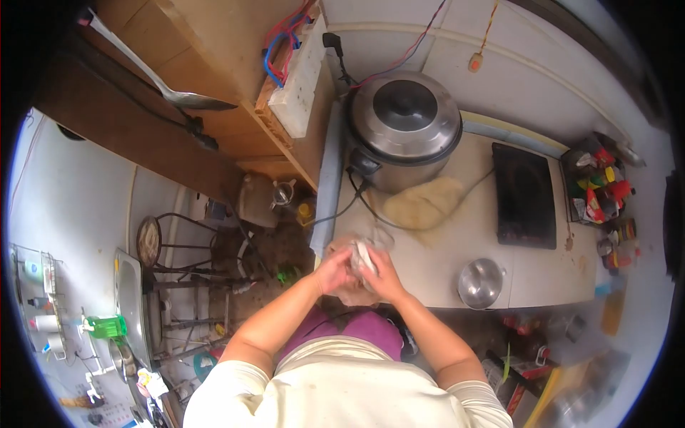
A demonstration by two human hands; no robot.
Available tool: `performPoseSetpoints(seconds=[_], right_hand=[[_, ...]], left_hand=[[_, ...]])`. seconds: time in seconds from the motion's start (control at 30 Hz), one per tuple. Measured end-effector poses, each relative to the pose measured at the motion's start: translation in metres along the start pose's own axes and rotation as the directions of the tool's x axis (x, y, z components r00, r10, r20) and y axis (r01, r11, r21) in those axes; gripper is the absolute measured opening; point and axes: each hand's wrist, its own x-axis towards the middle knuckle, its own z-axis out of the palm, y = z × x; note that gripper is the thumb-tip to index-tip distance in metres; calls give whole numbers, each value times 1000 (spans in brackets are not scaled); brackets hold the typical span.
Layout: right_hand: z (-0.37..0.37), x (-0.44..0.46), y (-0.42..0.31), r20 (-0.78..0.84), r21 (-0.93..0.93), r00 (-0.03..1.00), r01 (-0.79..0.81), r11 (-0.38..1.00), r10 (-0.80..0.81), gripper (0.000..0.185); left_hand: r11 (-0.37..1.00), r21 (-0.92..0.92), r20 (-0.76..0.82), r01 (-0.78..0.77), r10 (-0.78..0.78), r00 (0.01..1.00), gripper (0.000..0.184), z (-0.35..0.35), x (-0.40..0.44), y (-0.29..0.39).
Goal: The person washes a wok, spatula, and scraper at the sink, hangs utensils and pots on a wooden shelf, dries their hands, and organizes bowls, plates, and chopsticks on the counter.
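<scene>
At the near left corner of the counter, both hands meet on a crumpled, see-through plastic bag (pixel 344 294). My left hand (pixel 334 272) has its fingers closed on the bag's left side. From the right, my right hand (pixel 384 278) grips the same bag, where a whitish fold stands up between the hands. What the bag contains, if anything, I cannot make out. Beyond the hands, a yellowish cloth (pixel 422 203) lies crumpled in front of a large rice cooker (pixel 407 143) with its lid closed.
A metal bowl (pixel 481 283) stands near the counter's front edge. Farther right are a black induction cooktop (pixel 524 196) and a basket of packets (pixel 599 182). A black power cord (pixel 342 214) hangs over the left edge. Stools (pixel 150 242) and a sink (pixel 130 299) are on the left.
</scene>
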Motion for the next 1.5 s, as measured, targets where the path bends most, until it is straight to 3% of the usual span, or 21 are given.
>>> performPoseSetpoints(seconds=[0.03, 0.17, 0.2, 0.23, 0.27, 0.3, 0.4, 0.5, 0.6, 0.7, 0.8, 0.93, 1.03, 1.1, 1.2, 1.3, 1.33, 1.43, 1.47, 1.5], right_hand=[[1, -2, -2, 14, -79, 999, 47, 996, -46, 44], [-17, -7, 20, -65, -93, 997, -42, 995, 36, 45], [-23, -6, 28, -178, -224, 979, 55, 973, -97, 46], [-34, -6, 24, -191, -292, 981, -30, 956, -27, 47], [-47, -6, 17, -209, -358, 977, -115, 927, 40, 47], [-56, -6, 14, -233, -421, 967, -197, 885, 104, 48], [-66, -2, 28, -272, -767, 956, -282, 576, 107, 50], [-57, 2, 10, -142, -835, 981, -49, 548, -129, 50], [-29, -2, 21, 97, -802, 987, 152, 578, -125, 49], [4, -1, 51, 212, -616, 977, 142, 775, -10, 56], [23, -4, 56, 187, -510, 982, 88, 856, 11, 53], [28, -1, 56, 128, -362, 988, -29, 932, 81, 42], [28, 1, 59, 44, -164, 985, -156, 974, 165, 31], [31, 4, 53, -51, 36, 951, -302, 953, 304, 25], [37, 14, 10, -179, 276, 900, -342, 898, 397, 25], [54, 26, -38, -224, 414, 912, -230, 881, 343, 22], [63, 28, -53, -192, 448, 924, -219, 867, 332, 23], [107, 28, -83, -75, 506, 964, -183, 843, 255, 26], [129, 22, -82, -35, 499, 978, -162, 852, 206, 28], [151, 16, -86, 6, 492, 988, -139, 860, 156, 30]], left_hand=[[999, 50, 0, 16, -16, 1000, 39, -2, -2, -3], [958, 262, -40, 117, -110, 993, 39, -19, 4, -26], [842, 533, 73, -77, 45, 996, 51, -24, 7, -28], [587, 789, 80, -183, 197, 977, 54, -23, 5, -28], [245, 942, 139, -227, 331, 933, 58, -21, 2, -28], [-130, 970, 241, -204, 428, 871, 61, -17, -1, -26], [-436, 899, 246, -39, 429, 869, 65, -2, -6, -22], [-449, 894, 242, 1, 483, 842, 56, -24, 11, -47], [-445, 895, 247, 40, 567, 786, 46, -52, 34, -72], [-358, 934, 236, -16, 580, 780, 34, -38, 25, -57], [-204, 976, 189, -79, 604, 774, 24, -54, 29, -63], [-126, 969, 233, -211, 747, 623, 14, -49, 25, -62], [-4, 952, 196, -305, 775, 601, 9, -37, 20, -53], [274, 902, 14, -334, 754, 657, 11, -33, 20, -52], [544, 743, -114, -389, 676, 728, 23, -23, 7, -40], [314, 787, 42, -532, 832, 553, 30, -17, -16, -25], [390, 720, 50, -574, 796, 603, 37, -21, -28, -22], [493, 637, -155, -593, 835, 527, 38, -26, -65, -15], [488, 608, -244, -627, 865, 438, 35, -27, -82, -9], [544, 519, -313, -660, 839, 445, 34, -38, -101, -6]])
